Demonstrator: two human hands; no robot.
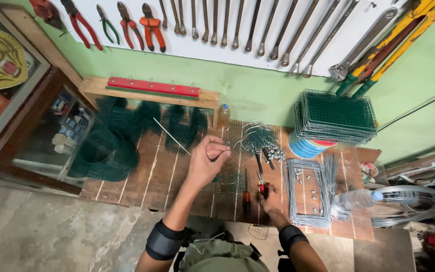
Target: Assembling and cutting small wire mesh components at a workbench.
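Observation:
My left hand point(206, 162) is pinched shut on a thin straight metal wire point(173, 137) that slants up to the left above the wooden bench point(142, 176). My right hand point(269, 197) grips red-handled pliers point(262, 182) near the bench's front edge, jaws pointing away from me. Between the hands lies a small piece of green wire mesh point(230, 184). A bundle of bent wire hooks point(258, 136) sits just beyond the pliers.
Rolls of green mesh point(107, 151) fill the bench's left. Rectangular wire frames point(305, 191), a plastic bottle point(356, 199) and a wire coil point(411, 204) lie right. Stacked mesh panels point(334, 117) sit on a tin. Pliers and wrenches hang on the wall board point(227, 30).

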